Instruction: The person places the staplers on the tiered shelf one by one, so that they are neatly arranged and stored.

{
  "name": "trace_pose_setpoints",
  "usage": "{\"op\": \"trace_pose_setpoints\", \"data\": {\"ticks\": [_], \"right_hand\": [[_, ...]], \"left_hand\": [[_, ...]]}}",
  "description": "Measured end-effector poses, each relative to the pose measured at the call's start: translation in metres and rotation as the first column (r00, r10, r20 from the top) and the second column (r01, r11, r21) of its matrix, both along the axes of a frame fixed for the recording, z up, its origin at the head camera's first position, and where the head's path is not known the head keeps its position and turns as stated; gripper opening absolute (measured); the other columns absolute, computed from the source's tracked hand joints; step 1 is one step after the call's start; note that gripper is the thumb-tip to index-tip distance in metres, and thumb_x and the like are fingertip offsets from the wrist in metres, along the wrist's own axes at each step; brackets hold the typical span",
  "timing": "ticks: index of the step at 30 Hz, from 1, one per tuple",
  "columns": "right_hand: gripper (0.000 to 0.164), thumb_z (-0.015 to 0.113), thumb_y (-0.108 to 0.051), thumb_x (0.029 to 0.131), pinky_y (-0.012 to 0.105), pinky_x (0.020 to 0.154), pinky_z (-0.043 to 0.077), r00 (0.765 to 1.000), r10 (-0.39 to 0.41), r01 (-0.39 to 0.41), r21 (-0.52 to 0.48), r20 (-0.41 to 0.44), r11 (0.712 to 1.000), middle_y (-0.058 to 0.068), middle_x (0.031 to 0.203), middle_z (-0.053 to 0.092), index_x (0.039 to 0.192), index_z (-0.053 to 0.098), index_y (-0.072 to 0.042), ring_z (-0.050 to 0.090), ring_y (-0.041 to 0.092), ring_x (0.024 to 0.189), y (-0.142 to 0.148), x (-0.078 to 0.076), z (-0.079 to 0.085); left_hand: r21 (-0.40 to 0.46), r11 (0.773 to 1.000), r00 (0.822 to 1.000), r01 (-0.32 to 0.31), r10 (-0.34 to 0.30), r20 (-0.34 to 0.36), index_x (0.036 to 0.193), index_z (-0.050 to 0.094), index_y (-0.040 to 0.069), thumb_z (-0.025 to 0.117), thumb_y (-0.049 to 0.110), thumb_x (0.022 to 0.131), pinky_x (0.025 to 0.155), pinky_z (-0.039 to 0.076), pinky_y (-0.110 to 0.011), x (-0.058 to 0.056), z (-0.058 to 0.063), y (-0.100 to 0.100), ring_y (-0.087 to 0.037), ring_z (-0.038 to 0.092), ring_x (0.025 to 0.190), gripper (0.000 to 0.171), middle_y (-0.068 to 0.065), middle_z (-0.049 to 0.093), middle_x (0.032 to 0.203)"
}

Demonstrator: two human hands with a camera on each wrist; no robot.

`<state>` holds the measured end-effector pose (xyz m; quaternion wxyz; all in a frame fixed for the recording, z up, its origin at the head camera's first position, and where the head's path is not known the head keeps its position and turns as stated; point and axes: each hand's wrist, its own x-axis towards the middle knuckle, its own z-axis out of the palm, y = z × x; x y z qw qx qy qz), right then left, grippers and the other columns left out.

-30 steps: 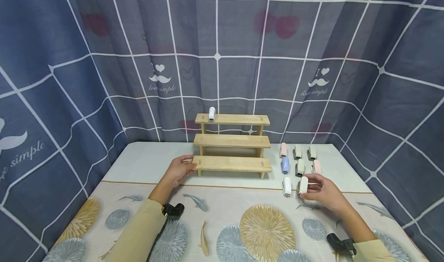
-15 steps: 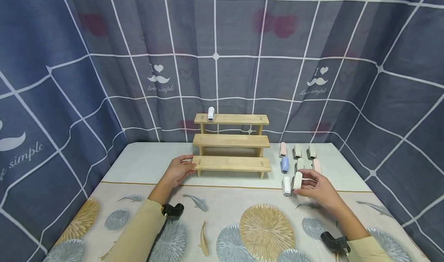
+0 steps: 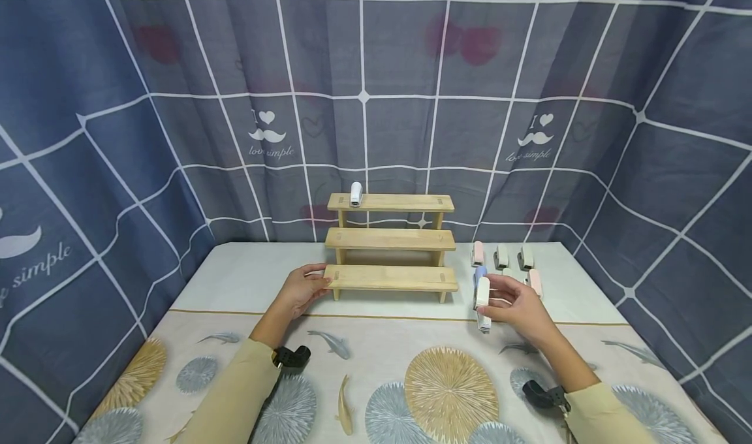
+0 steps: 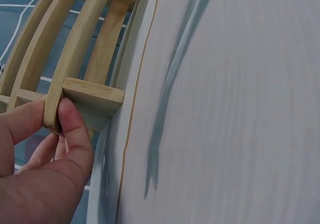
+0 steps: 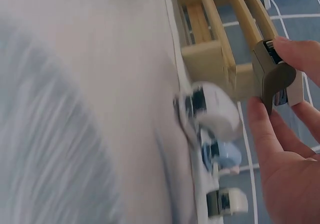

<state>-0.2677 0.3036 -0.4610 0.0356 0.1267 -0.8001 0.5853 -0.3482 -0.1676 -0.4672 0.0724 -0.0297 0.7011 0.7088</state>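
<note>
A three-tier wooden stand (image 3: pixel 390 276) is at the table's middle. My left hand (image 3: pixel 301 292) pinches the left end of its lowest board (image 4: pixel 75 59) between thumb and fingers. My right hand (image 3: pixel 521 307) grips a small cream stapler with a grey base (image 5: pixel 267 69), raised right of the stand. Below the held stapler, a white stapler (image 5: pixel 215 109) stands on the table, partly covered in the head view. Behind the held one, a blue stapler (image 3: pixel 480 273) is mostly hidden. Another white stapler (image 3: pixel 356 194) stands at the left end of the top board.
Behind my right hand stand more staplers: a pink one (image 3: pixel 478 253), two cream ones (image 3: pixel 501 256) at the back, another pink one (image 3: pixel 534 282) and a cream one mostly hidden. A grid-patterned curtain (image 3: pixel 399 130) hangs behind the table; a patterned cloth (image 3: pixel 264 379) covers its front.
My right hand has lifted the cream stapler from its place and carried it left, over the white and blue ones. The left hand keeps its hold on the stand.
</note>
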Motion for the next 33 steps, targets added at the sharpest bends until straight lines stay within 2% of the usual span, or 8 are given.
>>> {"op": "trace_pose_setpoints", "data": {"ticks": [7,19,28,33], "right_hand": [[0.077,0.087,-0.006,0.08,0.021,0.091,0.06,0.999,0.038,-0.038,-0.014,-0.01,0.999,0.032,0.138,0.057,0.147,0.05,0.002,0.067,0.007,0.111,-0.026,-0.016,0.007],[0.075,0.087,0.0,0.077,0.026,0.095,0.06,0.994,0.106,-0.106,-0.036,-0.013,0.994,0.029,0.138,0.058,0.144,0.052,0.002,0.065,0.029,0.121,-0.064,-0.042,0.024],[0.075,0.089,-0.006,0.078,0.023,0.089,0.061,0.993,0.114,-0.114,-0.038,0.004,0.993,0.025,0.136,0.061,0.144,0.053,-0.003,0.067,0.021,0.113,-0.084,-0.06,0.033],[0.075,0.089,-0.003,0.077,0.023,0.09,0.061,0.992,0.122,-0.122,-0.068,-0.006,0.99,0.026,0.135,0.061,0.144,0.054,-0.002,0.068,0.017,0.11,-0.093,-0.071,0.039]], "left_hand": [[-0.008,1.0,1.0,-0.003,0.003,-0.001,0.145,0.047,-0.007,0.064,-0.006,0.096,0.075,0.062,-0.023,0.0,0.0,-0.001,-0.012,0.069,0.081,0.052,-0.012,0.065,0.103],[0.009,1.0,1.0,0.006,-0.006,0.005,0.147,0.044,-0.008,0.063,-0.006,0.097,0.078,0.062,-0.024,0.002,0.002,-0.001,-0.012,0.068,0.082,0.053,-0.012,0.064,0.105],[0.013,1.0,1.0,-0.01,0.01,0.003,0.145,0.046,-0.008,0.062,-0.008,0.096,0.075,0.063,-0.024,0.002,0.001,0.001,-0.012,0.068,0.08,0.051,-0.012,0.065,0.102],[-0.003,1.0,1.0,-0.017,0.017,0.012,0.145,0.048,-0.005,0.063,-0.007,0.096,0.075,0.063,-0.024,0.001,0.001,0.001,-0.012,0.069,0.081,0.05,-0.013,0.065,0.105]]}}
